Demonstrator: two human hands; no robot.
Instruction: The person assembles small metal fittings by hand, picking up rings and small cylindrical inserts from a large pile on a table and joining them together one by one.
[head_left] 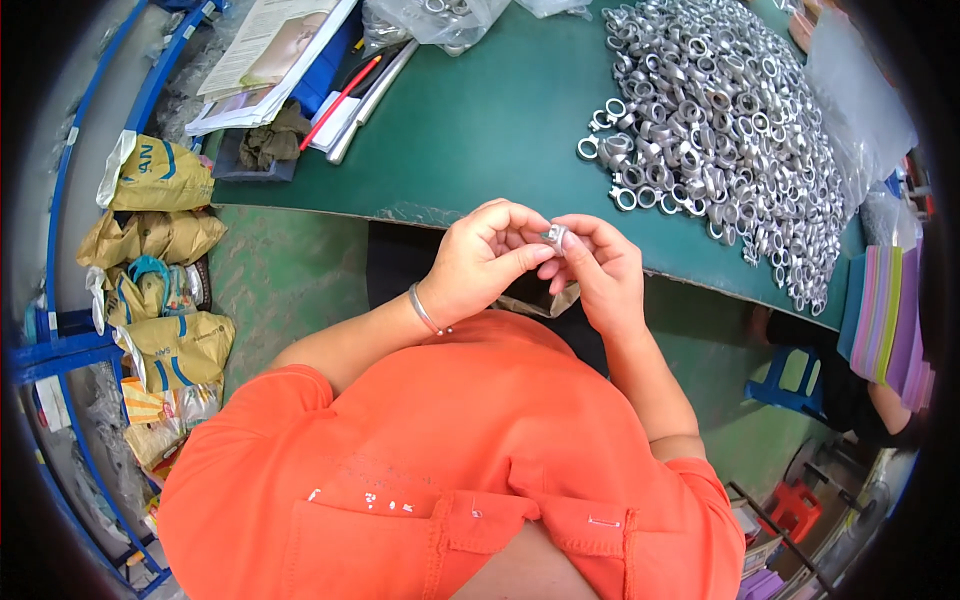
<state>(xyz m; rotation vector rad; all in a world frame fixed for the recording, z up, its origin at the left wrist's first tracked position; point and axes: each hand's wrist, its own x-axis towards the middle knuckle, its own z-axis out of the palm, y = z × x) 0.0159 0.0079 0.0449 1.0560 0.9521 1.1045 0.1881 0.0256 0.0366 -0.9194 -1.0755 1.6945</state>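
Observation:
Just in front of the table's near edge, a small silver metal ring fitting [554,236] is held up between both hands. My left hand [485,252], with a bangle on its wrist, is closed with thumb and fingertips pinching the fitting's left side. From the other side my right hand [607,268] grips it between thumb and fingers. The fingers cover part of the fitting. A large heap of similar metal rings with small lugs [720,120] spreads over the right side of the green table [470,130].
At the table's left lie papers [275,60], a red pen [340,103] and a grey bin [255,160] with a cloth. Plastic bags [440,20] sit at the back. Yellow sacks [180,350] fill blue shelving on the left. A blue stool [788,382] stands right, near another person's arm.

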